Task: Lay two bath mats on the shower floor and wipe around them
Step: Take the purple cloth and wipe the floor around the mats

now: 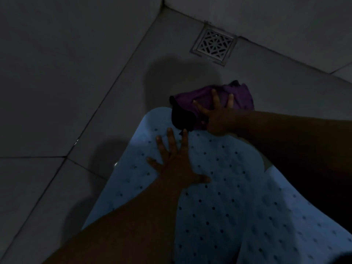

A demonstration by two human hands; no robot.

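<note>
Your left hand (pixel 176 164) is pressing flat, fingers spread, on the near blue bath mat (pixel 215 187); a second mat (pixel 297 216) is overlapping its right edge. Your right hand (pixel 217 115) is splaying over the purple cloth (pixel 219 100) at the mat's far edge, short of the floor drain (pixel 214 44)

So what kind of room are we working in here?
Most likely a tiled shower floor: a square metal floor drain sits by the wall, large grey floor tiles meet in a corner, and a pale blue perforated rubber bath mat lies flat.
</note>
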